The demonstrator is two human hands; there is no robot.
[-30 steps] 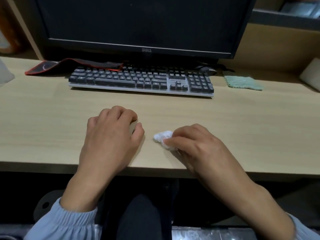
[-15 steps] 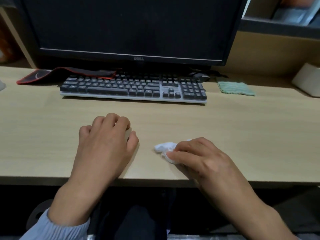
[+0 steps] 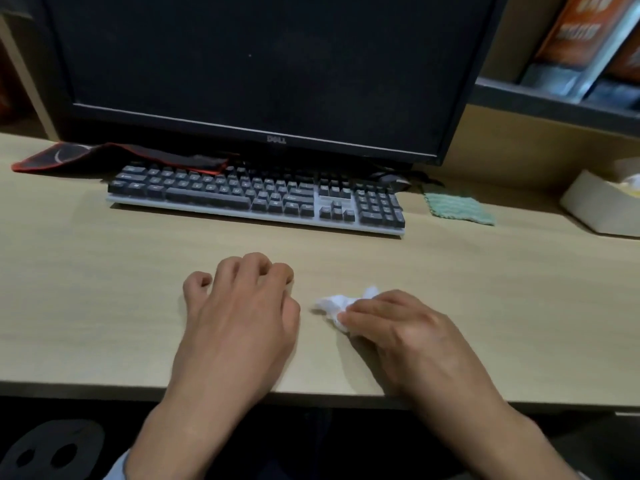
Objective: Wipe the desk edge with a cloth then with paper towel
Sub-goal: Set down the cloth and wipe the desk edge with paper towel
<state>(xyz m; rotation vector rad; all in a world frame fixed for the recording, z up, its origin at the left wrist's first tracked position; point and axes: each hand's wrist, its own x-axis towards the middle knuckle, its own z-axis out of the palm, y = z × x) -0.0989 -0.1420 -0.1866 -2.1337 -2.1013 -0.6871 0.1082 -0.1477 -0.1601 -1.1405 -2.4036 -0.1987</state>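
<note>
A crumpled white paper towel (image 3: 334, 304) lies on the light wooden desk (image 3: 104, 306), a little back from the front edge (image 3: 86, 388). My right hand (image 3: 405, 334) presses down on it with the fingers closed over its right part. My left hand (image 3: 239, 323) rests palm down on the desk just left of the towel, fingers curled, holding nothing. A green cloth (image 3: 457, 207) lies flat at the back right, beside the keyboard.
A dark keyboard (image 3: 256, 197) sits behind my hands under a black monitor (image 3: 263, 71). A red-edged mouse pad (image 3: 104, 155) lies at the back left. A white box (image 3: 599, 206) stands at the far right, under shelves with books.
The camera has tilted up slightly, so the desk sits lower in view. Both hands stay close together; the right hand keeps pressing the paper towel.
</note>
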